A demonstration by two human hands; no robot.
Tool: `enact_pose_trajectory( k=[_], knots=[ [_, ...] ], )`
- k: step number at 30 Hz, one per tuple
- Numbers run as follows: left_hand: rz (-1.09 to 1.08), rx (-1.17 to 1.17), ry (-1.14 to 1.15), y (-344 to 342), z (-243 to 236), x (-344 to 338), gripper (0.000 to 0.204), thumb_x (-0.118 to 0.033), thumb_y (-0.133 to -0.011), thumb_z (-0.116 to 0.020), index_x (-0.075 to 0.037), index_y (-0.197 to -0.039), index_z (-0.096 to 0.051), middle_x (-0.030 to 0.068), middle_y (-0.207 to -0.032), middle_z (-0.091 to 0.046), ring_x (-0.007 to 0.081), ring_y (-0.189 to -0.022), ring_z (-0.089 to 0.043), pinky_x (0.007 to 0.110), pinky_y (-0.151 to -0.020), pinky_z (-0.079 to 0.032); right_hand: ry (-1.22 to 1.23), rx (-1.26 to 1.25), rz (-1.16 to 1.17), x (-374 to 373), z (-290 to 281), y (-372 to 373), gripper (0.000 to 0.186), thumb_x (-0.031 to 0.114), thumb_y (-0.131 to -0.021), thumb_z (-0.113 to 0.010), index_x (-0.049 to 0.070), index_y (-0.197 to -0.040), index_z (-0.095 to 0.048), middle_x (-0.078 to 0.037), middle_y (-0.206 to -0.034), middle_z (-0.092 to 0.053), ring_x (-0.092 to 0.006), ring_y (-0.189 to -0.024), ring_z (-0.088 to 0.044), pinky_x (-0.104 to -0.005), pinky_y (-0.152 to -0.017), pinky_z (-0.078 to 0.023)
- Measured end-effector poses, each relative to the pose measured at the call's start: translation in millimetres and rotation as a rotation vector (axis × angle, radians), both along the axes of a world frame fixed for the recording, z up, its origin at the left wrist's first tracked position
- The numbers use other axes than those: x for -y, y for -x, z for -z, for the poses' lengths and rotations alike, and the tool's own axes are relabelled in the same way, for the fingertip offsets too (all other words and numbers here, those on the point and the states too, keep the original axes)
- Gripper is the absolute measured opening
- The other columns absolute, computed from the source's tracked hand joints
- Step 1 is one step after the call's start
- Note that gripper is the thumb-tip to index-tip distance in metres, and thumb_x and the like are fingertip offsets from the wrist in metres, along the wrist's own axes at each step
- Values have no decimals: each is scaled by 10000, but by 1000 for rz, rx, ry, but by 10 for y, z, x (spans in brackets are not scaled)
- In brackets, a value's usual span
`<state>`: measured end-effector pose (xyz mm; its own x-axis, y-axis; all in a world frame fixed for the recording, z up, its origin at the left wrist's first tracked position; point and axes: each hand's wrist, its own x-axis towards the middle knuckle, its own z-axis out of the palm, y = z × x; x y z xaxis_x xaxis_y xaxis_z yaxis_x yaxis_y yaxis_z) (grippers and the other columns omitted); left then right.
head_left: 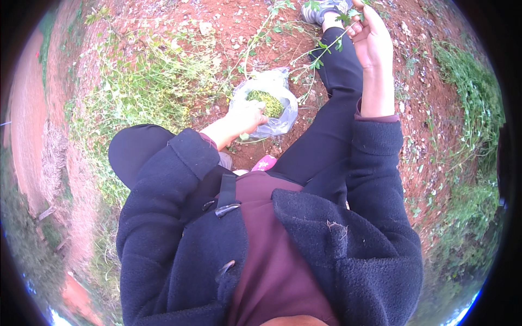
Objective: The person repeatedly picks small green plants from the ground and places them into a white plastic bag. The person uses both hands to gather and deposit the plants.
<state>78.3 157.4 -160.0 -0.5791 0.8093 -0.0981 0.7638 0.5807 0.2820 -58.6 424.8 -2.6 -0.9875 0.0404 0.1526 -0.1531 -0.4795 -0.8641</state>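
Note:
A clear plastic bag (287, 124) stands gathered open on the red soil between my legs. Inside it lies a heap of small yellow-green pods or buds (272, 103), too small to name for certain. My left hand (247, 116) is at the bag's left side, over its mouth, with the fingers curled together; whatever they may hold is hidden. Raised at the upper right, my right hand (373, 41) pinches a thin leafy stem (350, 30). From there the stem trails down and left toward the bag, its lobed green leaves (317, 62) spread along it.
Pulled or flattened green plants (157, 81) lie in a loose heap to the left. More greenery (467, 98) grows along the right. Near my lap sits a pink patterned thing (265, 163). My grey shoe (326, 10) rests beyond the bag on stony red ground (416, 32).

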Motion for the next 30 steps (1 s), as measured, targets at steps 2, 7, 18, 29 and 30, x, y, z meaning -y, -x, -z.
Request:
enact_pose_trajectory(
  k=[2, 7, 18, 29, 30],
  knots=[
    [-56, 116, 81, 65, -129, -19, 266, -153, -872, -558, -116, -1136, -565, 76, -1041, -582, 244, -905, -595, 354, -791, -497, -11, 8, 5, -89, 70, 18, 260, 246, -919, -559, 43, -1075, -608, -12, -833, -596, -111, -653, -499, -250, -572, -395],
    [-492, 313, -494, 319, -753, 145, 243, -280, -934, -534, -93, -1089, -545, 90, -847, -628, 220, -772, -630, 336, -689, -503, -358, 48, 121, -217, 248, 23, 257, 214, -964, -538, 44, -1114, -659, 59, -851, -578, -16, -699, -462, -175, -643, -388],
    [-446, 433, -1920, 703, -2455, 611, 147, -170, -984, -439, -69, -1047, -524, 10, -805, -443, 123, -658, -440, 298, -698, -425, -847, -234, -170, 660, 806, -90, 241, 213, -956, -480, 62, -1054, -640, -65, -946, -645, -150, -872, -595, -284, -819, -453],
    [-491, 485, -2083, 1067, -2691, 1327, 345, -166, -999, -375, 92, -1227, -408, 259, -1143, -499, 331, -1112, -485, 466, -1015, -421, -586, -96, -63, 963, 649, -195, 212, 206, -971, -461, 65, -1014, -614, -42, -816, -598, -106, -685, -534, -259, -657, -433],
    [-739, 374, -2109, 1043, -2552, 1272, 354, -169, -999, -386, 103, -1226, -395, 264, -1109, -510, 341, -1142, -471, 471, -1013, -432, -595, -57, -33, 909, 601, -179, 213, 204, -970, -460, 66, -1014, -615, -43, -814, -598, -105, -673, -527, -258, -645, -429]
  ],
)
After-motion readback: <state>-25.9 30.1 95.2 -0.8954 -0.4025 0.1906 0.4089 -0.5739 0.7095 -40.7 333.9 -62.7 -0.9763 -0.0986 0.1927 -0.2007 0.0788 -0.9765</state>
